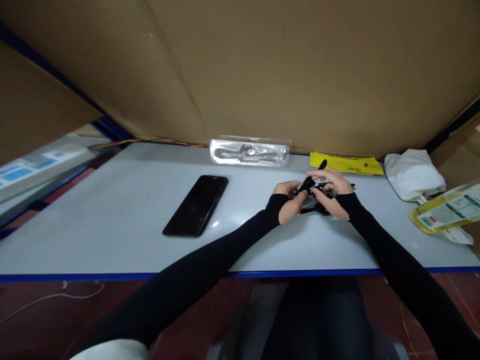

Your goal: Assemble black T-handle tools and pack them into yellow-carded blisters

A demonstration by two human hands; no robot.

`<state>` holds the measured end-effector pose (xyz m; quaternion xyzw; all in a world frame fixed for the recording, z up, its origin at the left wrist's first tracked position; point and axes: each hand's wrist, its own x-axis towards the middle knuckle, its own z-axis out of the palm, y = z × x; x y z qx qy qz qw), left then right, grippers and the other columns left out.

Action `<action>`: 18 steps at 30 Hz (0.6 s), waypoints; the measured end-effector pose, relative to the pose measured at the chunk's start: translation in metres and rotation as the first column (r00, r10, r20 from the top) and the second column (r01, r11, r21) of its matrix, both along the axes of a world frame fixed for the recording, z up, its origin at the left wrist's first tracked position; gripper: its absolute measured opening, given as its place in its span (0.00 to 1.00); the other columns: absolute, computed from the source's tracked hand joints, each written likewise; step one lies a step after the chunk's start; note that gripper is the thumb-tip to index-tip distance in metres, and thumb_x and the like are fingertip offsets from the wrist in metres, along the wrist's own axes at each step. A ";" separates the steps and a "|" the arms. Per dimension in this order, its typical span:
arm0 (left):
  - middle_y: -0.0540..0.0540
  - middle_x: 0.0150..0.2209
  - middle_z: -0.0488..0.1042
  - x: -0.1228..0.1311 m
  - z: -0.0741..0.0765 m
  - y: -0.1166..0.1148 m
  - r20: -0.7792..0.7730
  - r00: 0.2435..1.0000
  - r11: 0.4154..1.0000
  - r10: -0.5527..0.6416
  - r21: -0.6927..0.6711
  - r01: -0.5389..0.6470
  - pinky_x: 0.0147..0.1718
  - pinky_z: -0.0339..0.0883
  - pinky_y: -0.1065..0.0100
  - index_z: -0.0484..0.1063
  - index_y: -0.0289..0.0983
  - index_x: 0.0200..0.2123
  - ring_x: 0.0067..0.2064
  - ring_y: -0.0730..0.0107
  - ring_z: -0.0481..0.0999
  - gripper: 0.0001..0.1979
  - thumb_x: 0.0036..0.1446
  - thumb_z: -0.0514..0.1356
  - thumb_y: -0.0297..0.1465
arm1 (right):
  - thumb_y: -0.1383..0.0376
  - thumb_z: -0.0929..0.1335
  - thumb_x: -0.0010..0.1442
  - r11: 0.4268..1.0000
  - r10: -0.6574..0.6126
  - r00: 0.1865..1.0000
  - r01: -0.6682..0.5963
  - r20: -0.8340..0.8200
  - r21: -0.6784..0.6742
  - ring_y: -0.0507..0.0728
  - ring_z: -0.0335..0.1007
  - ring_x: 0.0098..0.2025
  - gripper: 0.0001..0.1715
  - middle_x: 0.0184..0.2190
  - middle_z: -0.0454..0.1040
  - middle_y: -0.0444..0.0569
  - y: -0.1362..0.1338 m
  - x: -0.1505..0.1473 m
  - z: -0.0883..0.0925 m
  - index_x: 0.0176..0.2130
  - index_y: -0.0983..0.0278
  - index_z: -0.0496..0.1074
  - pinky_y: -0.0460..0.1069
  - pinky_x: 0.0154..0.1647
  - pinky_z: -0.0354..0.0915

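Observation:
Both of my hands meet at the right of the table, their fingers closed around a small glossy black tool [309, 184]. Its exact kind is unclear; a slim black arm sticks up from it. My left hand [291, 201] pinches it from the left, thumb on top. On the other side, my right hand [333, 191] presses its thumb and fingertips against the same piece. Just below the hands lies another shiny black part [322, 209], rounded at one end and partly hidden by my fingers.
Behind the hands are a clear plastic blister pack [250, 153] and yellow printed cards [347, 163]. A black smartphone [196, 206] lies to the left. At right are a white cloth bundle [414, 175] and a bottle of yellow liquid [446, 209]. A cardboard wall [262, 65] rises behind.

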<state>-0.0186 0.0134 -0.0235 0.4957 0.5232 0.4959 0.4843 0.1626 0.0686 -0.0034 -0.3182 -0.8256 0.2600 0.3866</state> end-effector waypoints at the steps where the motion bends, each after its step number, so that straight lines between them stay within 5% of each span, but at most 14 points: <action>1: 0.49 0.24 0.76 0.000 0.000 0.000 0.006 1.000 1.000 0.007 0.007 -0.007 0.13 0.57 0.74 0.78 0.33 0.38 0.13 0.78 0.65 0.07 0.61 0.63 0.31 | 0.69 0.72 0.60 1.000 -0.001 1.000 0.001 0.009 -0.009 0.59 0.70 0.45 0.16 0.46 0.76 0.54 0.000 0.000 0.000 0.47 0.58 0.84 0.48 0.31 0.72; 7: 0.54 0.15 0.67 0.000 0.001 -0.001 -0.024 1.000 1.000 -0.004 -0.001 0.004 0.14 0.58 0.75 0.78 0.33 0.39 0.13 0.75 0.65 0.07 0.63 0.62 0.31 | 0.65 0.74 0.61 0.999 -0.021 1.000 0.021 0.022 -0.033 0.49 0.63 0.29 0.08 0.47 0.72 0.51 -0.002 0.001 0.004 0.42 0.58 0.84 0.48 0.29 0.68; 12: 0.50 0.22 0.73 0.001 0.004 0.000 -0.019 0.999 1.000 0.029 -0.010 -0.029 0.13 0.57 0.74 0.77 0.33 0.36 0.13 0.77 0.64 0.06 0.62 0.61 0.30 | 0.68 0.74 0.59 0.999 -0.026 0.997 0.023 0.073 0.034 0.57 0.68 0.40 0.03 0.49 0.72 0.53 -0.003 0.001 0.001 0.35 0.59 0.81 0.52 0.37 0.72; 15: 0.49 0.25 0.76 0.000 0.005 0.000 -0.002 1.000 1.000 0.022 -0.010 -0.022 0.13 0.58 0.73 0.78 0.33 0.36 0.13 0.79 0.64 0.06 0.61 0.63 0.31 | 0.67 0.75 0.56 0.995 -0.089 0.995 0.088 0.036 0.043 0.60 0.69 0.47 0.11 0.56 0.67 0.56 -0.003 0.000 -0.001 0.42 0.59 0.80 0.53 0.38 0.73; 18: 0.49 0.27 0.77 0.000 0.003 -0.001 -0.001 1.000 1.000 0.030 0.006 -0.030 0.14 0.58 0.74 0.78 0.33 0.38 0.14 0.79 0.65 0.08 0.60 0.66 0.33 | 0.67 0.75 0.58 0.998 -0.064 0.996 0.064 0.055 -0.002 0.59 0.69 0.43 0.13 0.52 0.69 0.55 -0.002 0.000 0.000 0.46 0.59 0.81 0.51 0.33 0.71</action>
